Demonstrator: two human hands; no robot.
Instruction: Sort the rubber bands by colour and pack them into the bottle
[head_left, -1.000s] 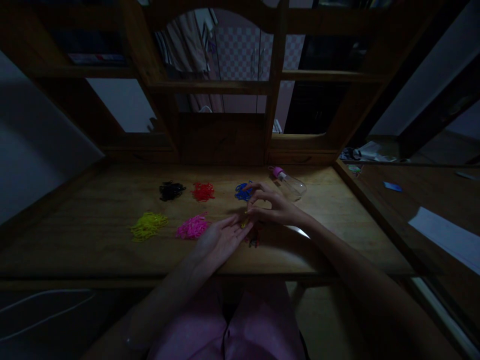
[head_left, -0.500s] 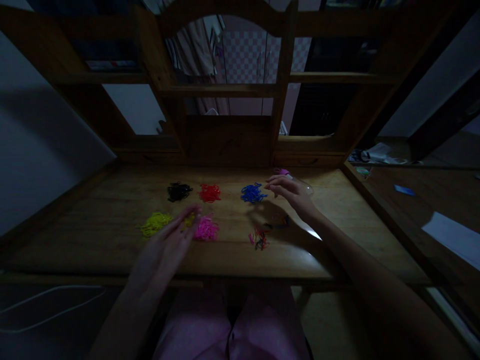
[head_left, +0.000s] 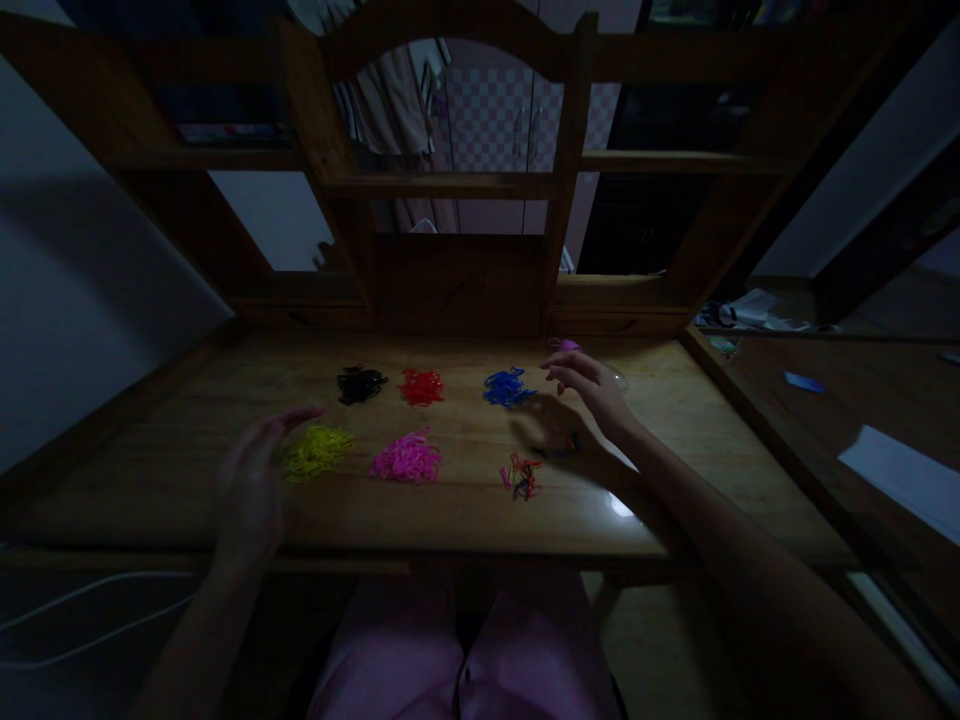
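Small loops that look like rubber bands lie in piles sorted by colour. My left hand [head_left: 251, 485], blurred by motion, is beside the yellow bands [head_left: 319, 452], fingers stretched over the pile's far left side; no band shows in it. The pink bands [head_left: 409, 458] lie to the right of the yellow ones. Behind them are the black bands [head_left: 360, 384] and the red bands [head_left: 422, 387]. My right hand [head_left: 589, 390] hovers right of the blue bands [head_left: 508, 387], fingers loosely bent and apart, apparently with nothing in them. A mixed-colour pile [head_left: 521, 477] lies nearer the front edge.
Several loose bands [head_left: 559, 443] lie under my right hand. Behind that hand are a purple item [head_left: 566, 345] and a clear, rounded object [head_left: 616, 377], partly hidden. A wooden shelf unit [head_left: 457, 285] rises at the desk's back. White paper [head_left: 907, 480] lies on the right-hand surface.
My left hand has moved left from the pink pile to beside the yellow one. The yellow bands seen at it before no longer show there. My right hand has barely moved.
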